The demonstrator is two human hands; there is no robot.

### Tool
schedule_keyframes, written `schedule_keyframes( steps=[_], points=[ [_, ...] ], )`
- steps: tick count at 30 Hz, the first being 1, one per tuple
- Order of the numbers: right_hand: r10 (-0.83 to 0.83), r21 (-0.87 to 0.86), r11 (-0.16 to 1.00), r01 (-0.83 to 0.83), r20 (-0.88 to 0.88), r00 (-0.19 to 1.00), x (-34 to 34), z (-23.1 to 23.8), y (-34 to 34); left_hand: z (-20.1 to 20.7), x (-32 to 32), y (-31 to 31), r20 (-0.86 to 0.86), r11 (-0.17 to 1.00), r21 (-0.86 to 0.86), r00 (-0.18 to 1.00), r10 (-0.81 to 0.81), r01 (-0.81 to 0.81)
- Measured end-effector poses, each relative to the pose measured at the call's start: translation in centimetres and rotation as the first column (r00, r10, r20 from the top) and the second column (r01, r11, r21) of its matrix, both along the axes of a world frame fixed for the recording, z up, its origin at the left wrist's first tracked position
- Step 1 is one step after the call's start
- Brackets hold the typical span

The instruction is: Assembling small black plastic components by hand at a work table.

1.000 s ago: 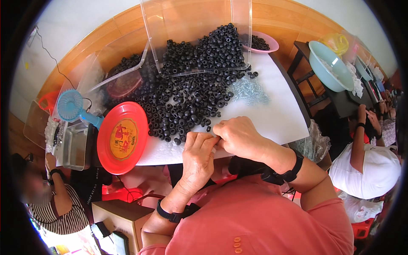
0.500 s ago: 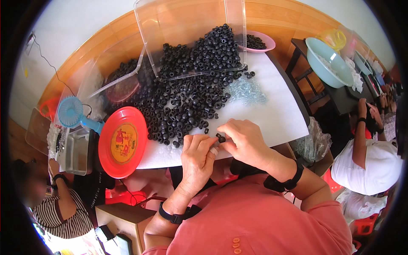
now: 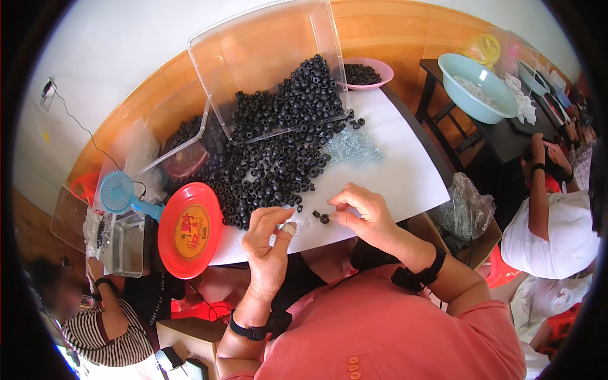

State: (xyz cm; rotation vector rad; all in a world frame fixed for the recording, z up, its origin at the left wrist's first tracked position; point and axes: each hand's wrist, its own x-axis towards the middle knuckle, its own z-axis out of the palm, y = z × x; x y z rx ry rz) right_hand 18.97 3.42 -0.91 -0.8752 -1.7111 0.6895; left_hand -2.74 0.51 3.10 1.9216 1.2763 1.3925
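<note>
My left hand (image 3: 267, 240) is over the front edge of the white-topped table (image 3: 405, 183), with a pale wrap on the thumb tip. Its thumb and index finger stand apart, nothing visible between them. My right hand (image 3: 364, 215) has its thumb and index finger apart too. Beside that thumb tip lies a small black plastic part (image 3: 324, 218), with another small black piece touching it. A heap of small black hollow plastic parts (image 3: 266, 177) spreads beyond my hands. To its right lies a patch of tiny pale bluish, glassy-looking pieces (image 3: 354, 149).
A clear plastic bin (image 3: 202, 66) lies tipped behind the heap, more black parts inside. A red plate (image 3: 166, 231) and blue fan (image 3: 117, 192) stand left; a pink bowl (image 3: 379, 68) sits at the back. Co-workers sit left (image 3: 104, 335) and right (image 3: 544, 244).
My hands have moved apart and their fingers have opened. The small black part that was between my fingertips now lies on the table beside my right thumb. The view has shifted slightly.
</note>
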Motion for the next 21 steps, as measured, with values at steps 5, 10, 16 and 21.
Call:
schedule_keyframes(
  steps=[5,10,16,21],
  points=[
    [-0.108,0.156,0.984,0.088,0.123,0.987,0.0,-0.4,0.0,-1.5,0.7,-0.3,0.048,0.996,-0.013,0.995,-0.082,0.083],
    [-0.096,0.141,0.986,0.094,0.010,0.995,-0.4,-0.6,-0.1,-2.6,3.5,0.7,-0.129,0.992,0.123,0.991,-0.015,0.032],
    [-0.061,0.122,0.991,0.063,-0.020,0.998,0.0,-1.5,0.0,-4.1,4.0,1.0,-0.312,0.981,0.193,0.946,0.084,-0.023],
    [-0.057,0.174,0.983,0.059,-0.019,0.998,0.6,-1.1,0.0,-3.6,4.4,0.1,-0.299,0.987,0.154,0.949,0.097,-0.052]
  ],
)
